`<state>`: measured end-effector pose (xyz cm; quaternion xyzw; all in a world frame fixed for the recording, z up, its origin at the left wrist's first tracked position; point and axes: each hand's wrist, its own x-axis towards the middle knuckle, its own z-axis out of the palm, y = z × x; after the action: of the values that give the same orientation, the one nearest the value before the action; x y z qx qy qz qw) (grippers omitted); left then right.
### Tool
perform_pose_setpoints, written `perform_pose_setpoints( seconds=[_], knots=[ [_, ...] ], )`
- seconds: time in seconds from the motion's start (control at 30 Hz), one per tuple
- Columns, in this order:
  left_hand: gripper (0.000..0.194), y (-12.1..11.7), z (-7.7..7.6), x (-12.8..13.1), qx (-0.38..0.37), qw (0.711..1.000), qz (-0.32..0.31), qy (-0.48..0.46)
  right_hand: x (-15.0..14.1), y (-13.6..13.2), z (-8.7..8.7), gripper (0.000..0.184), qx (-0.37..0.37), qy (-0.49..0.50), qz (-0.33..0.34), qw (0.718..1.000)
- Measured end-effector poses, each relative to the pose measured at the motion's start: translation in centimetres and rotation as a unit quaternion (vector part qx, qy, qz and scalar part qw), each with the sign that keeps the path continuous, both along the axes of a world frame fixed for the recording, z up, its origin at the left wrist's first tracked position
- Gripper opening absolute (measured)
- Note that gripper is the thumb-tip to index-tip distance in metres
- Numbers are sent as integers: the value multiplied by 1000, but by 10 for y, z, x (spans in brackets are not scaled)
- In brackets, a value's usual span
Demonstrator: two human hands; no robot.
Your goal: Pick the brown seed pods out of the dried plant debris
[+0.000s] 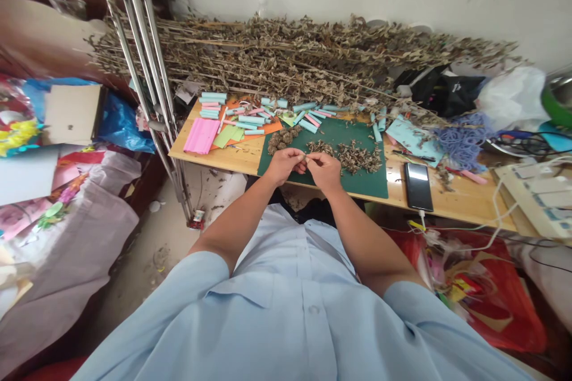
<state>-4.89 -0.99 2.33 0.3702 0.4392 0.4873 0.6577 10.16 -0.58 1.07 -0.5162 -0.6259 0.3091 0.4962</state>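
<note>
Pinching something tiny, left hand (282,166) and right hand (324,170) meet over a green mat (339,131), dried leaves (357,156) on it, crutches (148,71) beside the tabletop (214,158).

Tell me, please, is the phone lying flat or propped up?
Lying flat, screen up: the phone rests on the wooden tabletop, a white cable at its end.

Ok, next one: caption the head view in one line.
Left hand and right hand pinch something small over a green mat scattered with crumbled dried leaves.
</note>
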Motion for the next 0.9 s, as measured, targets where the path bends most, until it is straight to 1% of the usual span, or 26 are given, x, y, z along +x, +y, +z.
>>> perform_pose_setpoints(
  seconds=[0.1, 0.2, 0.27, 0.37, 0.43, 0.53, 0.6, 0.7, 0.8, 0.9],
  knots=[
    [27, 1, -1, -3, -6, 1000, -10, -16, -1, 2, -7, 21, -67, 73, -5, 995],
    [29, 1, -2, -4, -2, 999, -6, -37, -3, 5, -13, 25, -118, 145, -3, 982],
    [28, 0, -1, -4, -3, 999, 4, -42, -4, 8, -16, 27, -125, 165, -19, 978],
    [23, 0, -1, -1, -7, 999, 13, -35, -5, 11, -16, 29, -117, 177, -48, 976],
    [17, 0, 0, 1, -9, 1000, 15, -25, -5, 12, -12, 30, -100, 156, -56, 981],
    [12, 0, -1, 4, -11, 1000, 15, -9, -3, 9, -6, 27, -44, 65, -55, 995],
    [12, 1, -2, 5, -15, 1000, 13, -3, -2, 5, -3, 24, -5, 7, -44, 999],
    [15, 1, -1, 4, -27, 1000, 9, -11, 1, 1, 1, 20, 41, -43, -17, 998],
    [19, 0, 2, 4, -22, 999, 7, -27, 3, -2, 4, 20, 91, -84, 26, 992],
    [19, -2, 4, 4, -8, 999, 21, -30, 5, -3, 5, 22, 106, -118, 54, 986]
  ],
)
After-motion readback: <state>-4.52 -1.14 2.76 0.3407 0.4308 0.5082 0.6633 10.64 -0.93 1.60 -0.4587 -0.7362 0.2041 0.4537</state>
